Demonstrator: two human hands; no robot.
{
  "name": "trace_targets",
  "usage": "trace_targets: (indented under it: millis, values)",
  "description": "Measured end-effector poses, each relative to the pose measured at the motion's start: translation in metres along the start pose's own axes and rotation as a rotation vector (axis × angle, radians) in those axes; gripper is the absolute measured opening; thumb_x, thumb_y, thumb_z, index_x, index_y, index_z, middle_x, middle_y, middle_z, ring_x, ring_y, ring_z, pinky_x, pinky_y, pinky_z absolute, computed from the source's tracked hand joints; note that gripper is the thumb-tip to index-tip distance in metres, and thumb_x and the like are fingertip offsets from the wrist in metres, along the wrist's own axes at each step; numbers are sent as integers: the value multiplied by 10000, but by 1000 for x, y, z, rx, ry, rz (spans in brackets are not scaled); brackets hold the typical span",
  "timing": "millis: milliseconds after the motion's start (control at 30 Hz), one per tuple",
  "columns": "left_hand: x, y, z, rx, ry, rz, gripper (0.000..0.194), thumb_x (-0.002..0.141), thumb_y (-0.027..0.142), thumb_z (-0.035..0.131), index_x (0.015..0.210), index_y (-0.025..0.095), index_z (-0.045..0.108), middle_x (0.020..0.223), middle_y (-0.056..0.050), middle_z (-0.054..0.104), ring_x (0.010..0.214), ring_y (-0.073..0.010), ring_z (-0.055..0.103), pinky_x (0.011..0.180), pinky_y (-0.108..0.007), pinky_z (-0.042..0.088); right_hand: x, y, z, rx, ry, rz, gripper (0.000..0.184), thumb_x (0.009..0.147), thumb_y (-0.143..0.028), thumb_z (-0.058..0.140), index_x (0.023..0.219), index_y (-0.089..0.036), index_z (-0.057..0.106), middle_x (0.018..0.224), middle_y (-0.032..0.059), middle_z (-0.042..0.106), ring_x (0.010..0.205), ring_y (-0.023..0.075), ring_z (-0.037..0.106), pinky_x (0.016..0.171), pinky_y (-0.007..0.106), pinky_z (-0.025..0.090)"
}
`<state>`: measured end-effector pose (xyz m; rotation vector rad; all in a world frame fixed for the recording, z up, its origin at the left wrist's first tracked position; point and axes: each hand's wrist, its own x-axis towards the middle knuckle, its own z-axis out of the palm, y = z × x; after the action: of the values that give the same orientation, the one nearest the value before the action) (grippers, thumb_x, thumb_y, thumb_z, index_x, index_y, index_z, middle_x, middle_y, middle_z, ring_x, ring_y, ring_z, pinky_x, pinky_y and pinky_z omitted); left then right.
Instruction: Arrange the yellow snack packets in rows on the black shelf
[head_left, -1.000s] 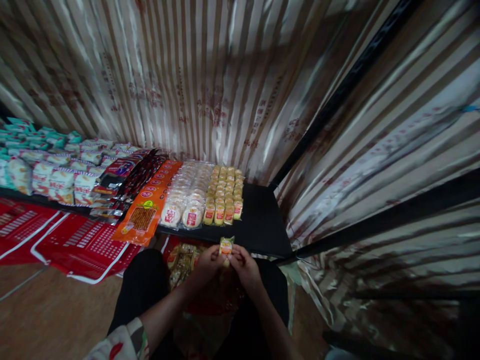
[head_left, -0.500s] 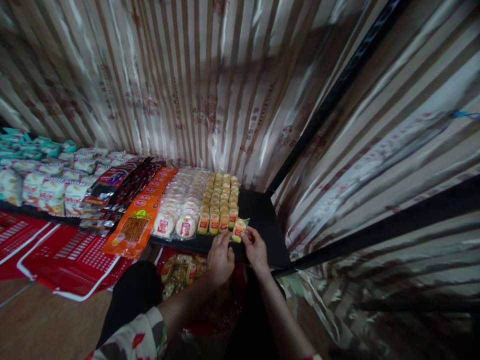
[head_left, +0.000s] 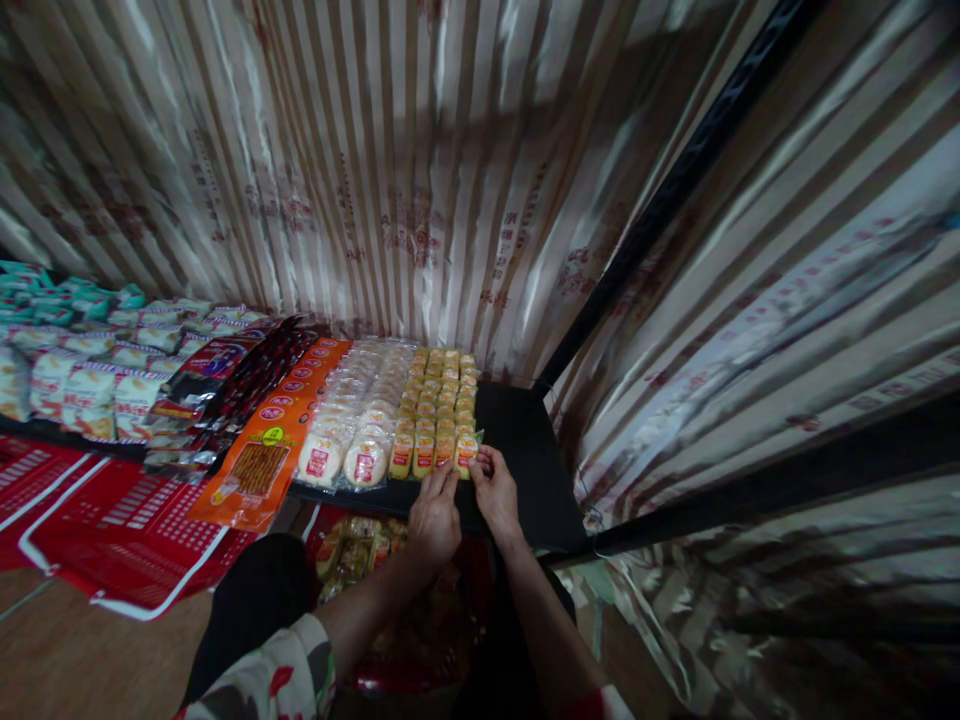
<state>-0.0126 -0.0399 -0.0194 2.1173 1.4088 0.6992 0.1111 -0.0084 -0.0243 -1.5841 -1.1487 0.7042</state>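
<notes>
Both my hands reach to the front edge of a black shelf [head_left: 525,450]. My right hand [head_left: 496,492] pinches a small yellow snack packet [head_left: 466,452] and sets it at the front of the rightmost row of yellow packets [head_left: 439,400]. My left hand [head_left: 435,515] rests beside it, fingertips touching the front packets of that block, fingers stretched forward. Below my hands, a red basket [head_left: 360,545] holds more of the same yellow packets.
Left of the yellow rows lie round white cakes [head_left: 360,410], orange snack packs [head_left: 277,440], dark packs [head_left: 225,370] and white and teal bags [head_left: 90,350]. Red baskets [head_left: 112,510] sit below on the wooden floor. Striped foil sheeting [head_left: 450,180] lines the back and right side.
My hands rose from above the basket to the shelf edge, carrying one yellow packet. It moved left into line at the front of the rightmost yellow row.
</notes>
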Motion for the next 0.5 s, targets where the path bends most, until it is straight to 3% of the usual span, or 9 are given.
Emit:
trace_targets:
  millis: [367, 500]
  values:
    - [-2, -8, 6, -9, 43, 53, 586, 691, 30, 383, 1271, 59, 461, 1372, -120, 411, 1246, -241, 355, 1077, -363, 318, -1, 8, 4, -113, 12, -16, 380, 755, -421, 474, 1032, -178, 567, 967, 77, 621, 845, 178, 597, 773, 313, 491]
    - [-21, -10, 0, -72, 130, 77, 463, 724, 49, 376, 1145, 107, 562, 1198, -109, 531, 1130, -214, 437, 1025, -345, 358, -7, 7, 4, -11, 46, 4, 465, 726, -457, 531, 1070, -145, 556, 1069, 118, 572, 899, 185, 576, 724, 293, 498]
